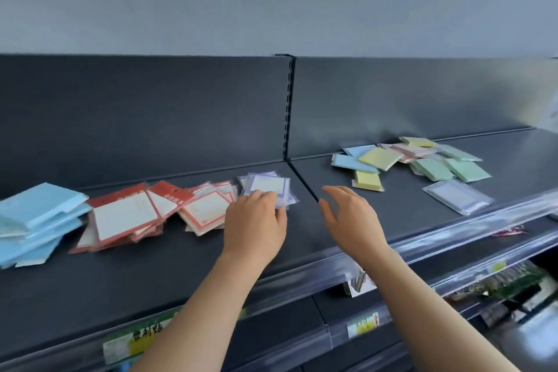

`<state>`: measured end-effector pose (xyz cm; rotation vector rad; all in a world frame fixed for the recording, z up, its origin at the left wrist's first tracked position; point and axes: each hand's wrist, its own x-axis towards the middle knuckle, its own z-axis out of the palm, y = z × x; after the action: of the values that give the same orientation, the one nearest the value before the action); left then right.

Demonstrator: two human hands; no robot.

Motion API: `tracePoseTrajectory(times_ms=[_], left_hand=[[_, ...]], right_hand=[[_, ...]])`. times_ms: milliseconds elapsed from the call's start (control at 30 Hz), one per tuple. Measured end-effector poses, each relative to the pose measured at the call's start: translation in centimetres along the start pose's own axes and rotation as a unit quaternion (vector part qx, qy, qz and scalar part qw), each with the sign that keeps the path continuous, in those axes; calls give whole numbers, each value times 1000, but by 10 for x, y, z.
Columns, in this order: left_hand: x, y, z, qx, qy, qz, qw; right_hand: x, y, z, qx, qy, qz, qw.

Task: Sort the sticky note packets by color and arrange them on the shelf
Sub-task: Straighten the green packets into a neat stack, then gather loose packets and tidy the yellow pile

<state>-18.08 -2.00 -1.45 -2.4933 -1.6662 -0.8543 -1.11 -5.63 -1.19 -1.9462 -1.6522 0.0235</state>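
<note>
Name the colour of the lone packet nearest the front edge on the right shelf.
The lone packet has a pale purple border; head view.
</note>
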Motion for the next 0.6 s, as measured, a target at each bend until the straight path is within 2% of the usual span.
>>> tracePoseTrajectory(times_ms=[400,600], left_hand=[[98,73,65,-83,-91,8,992],[124,106,92,-99,-153,-45,982]], right_hand=[[65,106,-21,-29,22,97,995],[105,161,-21,-10,20,102,995]])
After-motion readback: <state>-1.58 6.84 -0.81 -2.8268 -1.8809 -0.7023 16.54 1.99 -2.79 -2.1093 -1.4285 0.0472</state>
